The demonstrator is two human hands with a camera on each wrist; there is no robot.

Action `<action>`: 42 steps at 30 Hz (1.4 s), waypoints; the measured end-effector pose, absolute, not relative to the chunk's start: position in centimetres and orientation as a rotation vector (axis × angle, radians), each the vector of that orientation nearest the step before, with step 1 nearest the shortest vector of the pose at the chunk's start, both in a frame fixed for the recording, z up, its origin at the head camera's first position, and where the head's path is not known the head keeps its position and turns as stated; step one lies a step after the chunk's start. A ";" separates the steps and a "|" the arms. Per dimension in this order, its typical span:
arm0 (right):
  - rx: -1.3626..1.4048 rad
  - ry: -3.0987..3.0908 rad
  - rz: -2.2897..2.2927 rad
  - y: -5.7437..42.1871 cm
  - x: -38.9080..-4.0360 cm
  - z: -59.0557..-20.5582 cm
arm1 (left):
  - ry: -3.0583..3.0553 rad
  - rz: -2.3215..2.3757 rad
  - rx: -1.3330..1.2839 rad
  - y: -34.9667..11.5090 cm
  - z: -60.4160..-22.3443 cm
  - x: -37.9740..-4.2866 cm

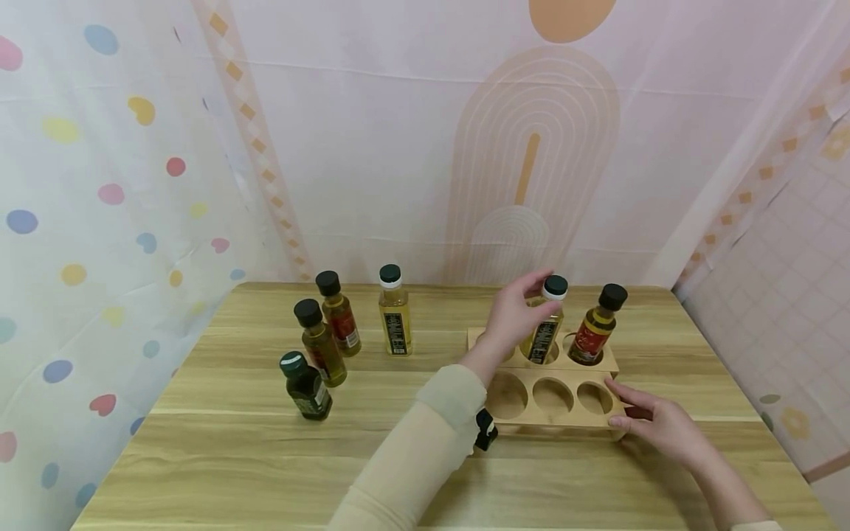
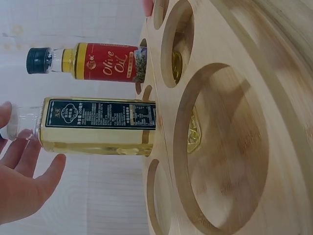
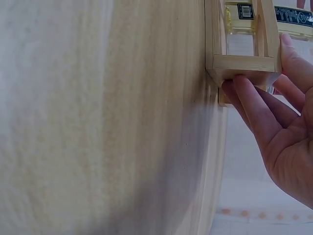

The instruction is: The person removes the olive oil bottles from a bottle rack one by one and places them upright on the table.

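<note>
A two-tier wooden bottle rack [image 1: 554,422] with round holes stands on the table's right half. My left hand [image 1: 516,313] holds a clear bottle of yellow oil [image 1: 543,341] near its neck. That bottle stands in a back-row hole, its lower end showing below the board in the left wrist view. Beside it, a red-labelled olive oil bottle [image 2: 110,62] with a dark cap sits in the back row's right hole. With thumb and fingers, my right hand [image 1: 664,428] grips the rack's right front end. Three round holes show in the front row.
Left of the rack stand a clear oil bottle [image 1: 395,317], two dark-capped oil bottles [image 1: 342,324] [image 1: 324,350] and a short dark green bottle [image 1: 308,391]. A patterned curtain [image 1: 385,162] hangs behind the wooden table [image 1: 232,442].
</note>
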State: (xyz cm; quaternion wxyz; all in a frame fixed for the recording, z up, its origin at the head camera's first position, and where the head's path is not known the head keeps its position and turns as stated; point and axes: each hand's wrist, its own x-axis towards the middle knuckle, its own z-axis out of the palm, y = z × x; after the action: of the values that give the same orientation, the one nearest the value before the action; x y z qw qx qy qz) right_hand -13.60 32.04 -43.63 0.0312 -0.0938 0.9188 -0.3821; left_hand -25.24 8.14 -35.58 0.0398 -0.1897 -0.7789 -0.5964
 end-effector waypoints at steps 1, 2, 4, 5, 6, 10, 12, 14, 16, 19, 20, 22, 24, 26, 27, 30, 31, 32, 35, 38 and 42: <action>-0.288 2.830 -1.178 32.0 -13.6 -43.6 | -2.382 -1.834 -0.567 8.2 -35.6 -25.2; -0.288 2.830 -1.178 32.0 -13.6 -43.6 | -2.378 -1.837 -0.560 8.3 -35.6 -25.3; -0.289 2.829 -1.178 32.0 -13.6 -43.6 | -2.367 -1.854 -0.549 8.3 -35.6 -25.3; -0.290 2.829 -1.180 32.0 -13.5 -43.6 | -2.360 -1.865 -0.545 8.4 -35.6 -25.3; -0.291 2.830 -1.178 32.0 -13.5 -43.6 | -2.354 -1.876 -0.541 8.4 -35.7 -25.4; -0.296 2.832 -1.174 32.0 -13.5 -43.6 | -2.326 -1.930 -0.523 8.4 -35.7 -25.3; -0.295 2.831 -1.175 32.0 -13.5 -43.6 | -2.316 -1.949 -0.509 8.4 -35.7 -25.3; -0.293 2.827 -1.179 32.0 -13.5 -43.5 | -2.316 -1.947 -0.502 8.4 -35.7 -25.2; -0.290 2.826 -1.179 32.0 -13.5 -43.5 | -2.321 -1.937 -0.495 8.4 -35.7 -25.2; -0.286 2.829 -1.180 31.9 -13.5 -43.5 | -2.324 -1.923 -0.489 8.3 -35.4 -25.0; -0.285 2.831 -1.178 31.9 -13.5 -43.5 | -2.319 -1.922 -0.492 8.3 -35.2 -24.9; -0.282 2.833 -1.177 31.9 -13.4 -43.4 | -2.289 -1.945 -0.514 8.2 -34.8 -24.8; -0.278 2.833 -1.176 31.8 -13.4 -43.3 | -2.254 -1.968 -0.541 8.1 -34.3 -24.6; -0.273 2.829 -1.177 31.8 -13.4 -43.3 | -2.221 -1.990 -0.575 8.0 -33.8 -24.6; -0.272 2.825 -1.177 31.8 -13.4 -43.3 | -2.203 -2.000 -0.592 7.9 -33.6 -24.5; -0.266 2.824 -1.174 31.8 -13.4 -43.3 | -2.179 -1.998 -0.627 7.7 -33.0 -24.5; -0.265 2.824 -1.173 31.9 -13.4 -43.3 | -2.173 -1.999 -0.637 7.6 -32.8 -24.4; -0.264 2.823 -1.173 31.9 -13.4 -43.3 | -2.167 -1.995 -0.645 7.5 -32.7 -24.4; -0.262 2.827 -1.164 31.9 -13.5 -43.4 | -2.157 -1.988 -0.658 7.1 -32.3 -24.2; -0.263 2.829 -1.163 31.9 -13.5 -43.4 | -2.139 -1.991 -0.668 6.7 -32.1 -24.0; -0.281 2.833 -1.168 32.0 -13.5 -43.5 | -2.097 -1.998 -0.702 5.9 -31.9 -23.7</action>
State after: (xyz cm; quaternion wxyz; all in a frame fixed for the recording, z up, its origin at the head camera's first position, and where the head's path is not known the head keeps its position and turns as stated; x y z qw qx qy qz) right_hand -13.50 31.96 -43.51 0.0323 -0.0912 0.9202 -0.3794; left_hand -23.74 5.92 -31.95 0.0806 -0.2347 -0.7014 -0.6682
